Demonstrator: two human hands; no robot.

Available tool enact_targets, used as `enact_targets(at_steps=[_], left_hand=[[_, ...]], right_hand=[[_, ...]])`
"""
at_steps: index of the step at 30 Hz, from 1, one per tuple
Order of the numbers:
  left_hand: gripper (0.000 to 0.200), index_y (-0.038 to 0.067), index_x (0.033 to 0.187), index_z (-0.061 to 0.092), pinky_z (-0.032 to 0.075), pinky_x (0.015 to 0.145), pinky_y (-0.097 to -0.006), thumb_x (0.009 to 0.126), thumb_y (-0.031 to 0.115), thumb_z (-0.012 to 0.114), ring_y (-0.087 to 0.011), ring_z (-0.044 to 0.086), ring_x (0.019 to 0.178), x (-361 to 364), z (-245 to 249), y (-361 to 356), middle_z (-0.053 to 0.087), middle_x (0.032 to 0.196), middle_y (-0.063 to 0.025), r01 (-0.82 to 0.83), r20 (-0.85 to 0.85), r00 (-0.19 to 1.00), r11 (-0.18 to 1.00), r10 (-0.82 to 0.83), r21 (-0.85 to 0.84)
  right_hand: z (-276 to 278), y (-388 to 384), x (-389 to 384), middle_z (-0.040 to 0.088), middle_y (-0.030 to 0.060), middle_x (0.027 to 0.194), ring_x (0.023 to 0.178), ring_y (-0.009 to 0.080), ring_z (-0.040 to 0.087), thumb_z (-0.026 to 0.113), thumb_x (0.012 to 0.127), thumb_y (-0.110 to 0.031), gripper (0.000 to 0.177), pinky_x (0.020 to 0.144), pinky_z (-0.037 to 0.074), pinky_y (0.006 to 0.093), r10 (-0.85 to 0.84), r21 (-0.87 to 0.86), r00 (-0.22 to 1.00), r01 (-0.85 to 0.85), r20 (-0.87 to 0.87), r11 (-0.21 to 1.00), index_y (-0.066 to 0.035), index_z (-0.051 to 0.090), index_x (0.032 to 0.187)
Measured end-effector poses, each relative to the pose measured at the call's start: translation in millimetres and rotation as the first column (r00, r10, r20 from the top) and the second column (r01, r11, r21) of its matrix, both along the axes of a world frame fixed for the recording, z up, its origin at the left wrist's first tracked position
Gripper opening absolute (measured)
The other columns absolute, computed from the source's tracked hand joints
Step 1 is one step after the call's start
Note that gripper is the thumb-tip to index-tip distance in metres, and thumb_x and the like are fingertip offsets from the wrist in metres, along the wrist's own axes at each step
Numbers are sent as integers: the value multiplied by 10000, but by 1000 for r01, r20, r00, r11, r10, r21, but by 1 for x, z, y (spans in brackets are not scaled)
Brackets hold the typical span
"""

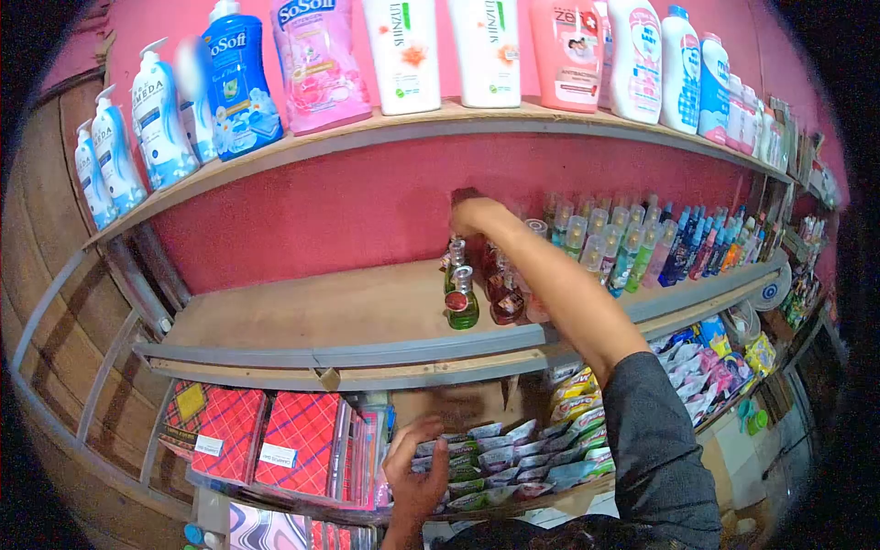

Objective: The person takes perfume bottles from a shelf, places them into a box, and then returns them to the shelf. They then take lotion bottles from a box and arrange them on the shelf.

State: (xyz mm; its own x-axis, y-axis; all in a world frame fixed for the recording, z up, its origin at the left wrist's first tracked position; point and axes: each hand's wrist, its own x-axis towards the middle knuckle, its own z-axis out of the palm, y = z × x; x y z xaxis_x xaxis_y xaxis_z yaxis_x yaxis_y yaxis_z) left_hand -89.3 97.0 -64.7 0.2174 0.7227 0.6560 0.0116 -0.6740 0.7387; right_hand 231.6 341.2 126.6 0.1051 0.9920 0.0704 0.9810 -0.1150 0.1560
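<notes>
My right hand reaches over the middle shelf to the pink back wall, its fingers bent down and partly hidden. A small dark patch shows at its fingertips; I cannot tell what it holds. Just below the hand, a green perfume bottle with a clear cap and red label stands at the front of a short row. Dark red perfume bottles stand beside it, partly behind my forearm. Lower down, my left hand hangs in front of the sachets, thumb apart from the loosely curved fingers, with nothing in it.
Tall lotion and detergent bottles line the upper shelf. Right of my forearm, several rows of spray bottles fill the middle shelf. Red plaid notebooks stand lower left. A metal frame curves along the left.
</notes>
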Motion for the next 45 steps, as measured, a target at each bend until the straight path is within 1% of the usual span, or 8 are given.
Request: enact_targets(at_steps=[9,11,13,15,22,28,32,45], left_hand=[[193,-20,1007,664,504,888,-346,815,-30,647,-267,656,996,39,4,-31,674,1048,-172,11,-39,999,999,-13,-31],[197,-21,1004,664,505,871,-328,809,-45,645,-243,651,977,51,1,-41,672,1039,-166,31,-69,997,999,-34,-31],[200,-21,1004,664,505,862,-322,806,-46,647,-235,647,964,71,-13,-56,670,1036,-165,133,-123,983,990,-137,-39],[173,-18,993,663,500,849,-315,821,-23,642,-219,634,934,82,-23,-65,663,1024,-143,222,-148,961,971,-232,-83],[136,-35,997,645,480,822,-333,889,41,609,-210,604,882,106,-78,-86,653,985,-126,535,-259,790,831,-556,-153],[200,-40,1030,635,491,726,-343,870,81,640,-213,606,784,119,-123,-113,638,923,-125,739,-410,458,594,-789,-318],[245,-24,1067,640,493,769,-358,857,100,658,-241,622,833,127,-149,-151,642,912,-138,797,-472,231,444,-851,-410],[426,-21,1125,646,523,855,-421,785,231,686,-386,667,943,179,-361,-185,681,1049,-230,813,-780,-388,216,-490,-540]], right_hand=[[0,-250,-32,686,207,842,738,300,681,685,853,-179,241,691,538,377,566,791,721,-42,-399,610,33,656,964],[-31,-320,-34,678,139,803,685,162,630,686,862,-172,234,634,504,307,538,714,627,41,-564,699,30,650,976],[-111,-402,-28,671,86,797,706,89,582,681,872,-186,235,625,482,282,426,456,164,249,-889,855,8,659,1003],[-169,-441,-23,678,74,811,742,91,589,697,866,-211,256,651,483,278,411,470,232,352,-882,809,-7,665,1016],[-431,-598,-74,670,183,843,786,288,646,670,854,-309,349,672,510,371,-702,-320,331,713,-630,624,20,638,966],[-594,-721,-197,702,217,958,875,353,690,627,754,-163,263,717,547,452,-808,-336,249,815,-533,473,-5,692,953],[-591,-742,-232,685,238,835,804,373,685,670,719,-219,250,677,535,440,-851,-590,-231,799,-472,111,17,700,798],[-595,-802,-277,681,262,1014,975,368,675,702,705,-216,343,802,549,426,-720,-639,-459,769,-521,-27,46,710,926]])
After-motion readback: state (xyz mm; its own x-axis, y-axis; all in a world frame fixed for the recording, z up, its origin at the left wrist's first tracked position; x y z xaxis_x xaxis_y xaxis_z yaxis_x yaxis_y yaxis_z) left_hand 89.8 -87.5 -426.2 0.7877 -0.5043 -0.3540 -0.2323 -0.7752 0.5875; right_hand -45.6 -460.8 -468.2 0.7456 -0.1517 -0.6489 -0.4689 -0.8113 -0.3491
